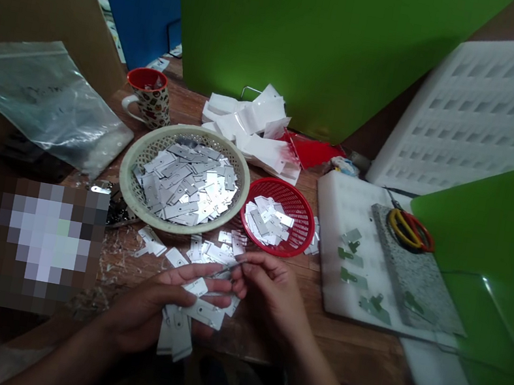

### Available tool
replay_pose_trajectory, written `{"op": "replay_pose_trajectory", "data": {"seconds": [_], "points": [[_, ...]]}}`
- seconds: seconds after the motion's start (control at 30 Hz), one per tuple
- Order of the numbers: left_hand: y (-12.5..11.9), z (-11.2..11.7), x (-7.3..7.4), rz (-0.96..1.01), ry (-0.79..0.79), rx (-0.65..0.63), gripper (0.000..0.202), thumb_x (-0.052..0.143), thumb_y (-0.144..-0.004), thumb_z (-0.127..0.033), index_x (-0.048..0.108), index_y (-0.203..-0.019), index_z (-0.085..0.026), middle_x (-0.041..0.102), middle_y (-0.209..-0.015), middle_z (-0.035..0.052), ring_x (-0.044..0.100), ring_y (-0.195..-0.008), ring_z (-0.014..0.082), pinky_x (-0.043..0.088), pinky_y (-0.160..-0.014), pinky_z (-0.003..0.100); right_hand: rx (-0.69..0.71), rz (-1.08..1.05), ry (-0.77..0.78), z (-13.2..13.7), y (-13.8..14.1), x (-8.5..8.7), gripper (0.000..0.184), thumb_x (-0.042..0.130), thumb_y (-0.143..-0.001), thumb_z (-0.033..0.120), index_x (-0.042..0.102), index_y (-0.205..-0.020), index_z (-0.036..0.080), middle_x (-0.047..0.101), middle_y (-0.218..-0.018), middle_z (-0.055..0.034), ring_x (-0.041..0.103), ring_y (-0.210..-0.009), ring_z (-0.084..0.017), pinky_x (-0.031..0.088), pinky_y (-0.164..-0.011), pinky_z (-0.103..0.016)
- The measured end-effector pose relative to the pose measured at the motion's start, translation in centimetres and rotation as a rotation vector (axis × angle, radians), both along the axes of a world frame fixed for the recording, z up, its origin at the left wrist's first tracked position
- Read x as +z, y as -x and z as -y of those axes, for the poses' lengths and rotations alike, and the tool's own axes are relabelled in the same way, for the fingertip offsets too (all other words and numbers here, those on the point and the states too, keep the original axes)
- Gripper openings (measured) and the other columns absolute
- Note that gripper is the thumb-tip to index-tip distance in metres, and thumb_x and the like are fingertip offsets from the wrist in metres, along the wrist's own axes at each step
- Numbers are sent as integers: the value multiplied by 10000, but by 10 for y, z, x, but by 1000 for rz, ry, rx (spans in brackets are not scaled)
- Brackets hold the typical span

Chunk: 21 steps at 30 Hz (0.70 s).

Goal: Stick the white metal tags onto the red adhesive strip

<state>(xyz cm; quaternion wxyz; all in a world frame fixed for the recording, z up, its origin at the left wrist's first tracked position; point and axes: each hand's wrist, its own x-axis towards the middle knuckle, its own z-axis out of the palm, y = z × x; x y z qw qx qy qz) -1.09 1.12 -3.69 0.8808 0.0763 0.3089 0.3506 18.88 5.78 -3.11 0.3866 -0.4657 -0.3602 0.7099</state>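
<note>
A person works at a wooden table [333,352] with a loose fan of metal plates [208,313] lodged under the thumb of the left hand [150,303], its palm turned up and fingers spread beneath them; the right hand [274,292], fingertips drawn narrow in a pinch, grips what appears to be a single thin plate [235,264], seen nearly edge-on at the left fingers; more lie heaped in a pale basket [126,176] and, in a smaller pile, in a red basket [307,231] just beside it, while loose pieces [214,252] scatter across the wood in front of both

The fan looks the likeliest trouble: its plates point different ways and their lower ends overhang the palm toward the person's body, so a slackened thumb could let several slide off at the near edge of the table; the pinched plate, held only at the fingertips, could slip if the grip rolls; its edges may be sharp enough to nick a finger, though that cannot be told from here; dropped pieces could mingle with the loose ones below, making them hard to tell apart; a sleeveless forearm swung outward might also catch the white foam block [327,231] at right, upsetting the plates standing on it
</note>
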Motion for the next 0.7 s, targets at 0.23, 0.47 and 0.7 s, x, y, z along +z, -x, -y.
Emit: {"op": "replay_pose_trajectory", "data": {"seconds": [0.23,0.47,0.7], "points": [[2,-2,0,-64,13,27,463,535,-790,-28,597,-1226,-174,545,-1363,150,494,-1257,349,576,-788,410,77,147,-101,3,-10,4,89,651,-743,218,731,-773,194,666,-599,10,611,-582,-121,489,-613,-254],[1,-3,-1,-50,7,50,544,528,-791,-20,515,-1299,-213,530,-1381,138,502,-1254,340,576,-796,420,82,315,-269,2,-16,11,126,619,-749,235,741,-761,205,706,-725,-25,627,-635,-148,513,-626,-277],[2,-5,1,-73,21,76,596,532,-799,-19,460,-1348,-238,524,-1391,128,487,-1270,334,576,-794,411,52,360,-360,1,-21,9,158,576,-784,211,734,-771,209,711,-751,-23,628,-632,-143,510,-608,-267]]}}
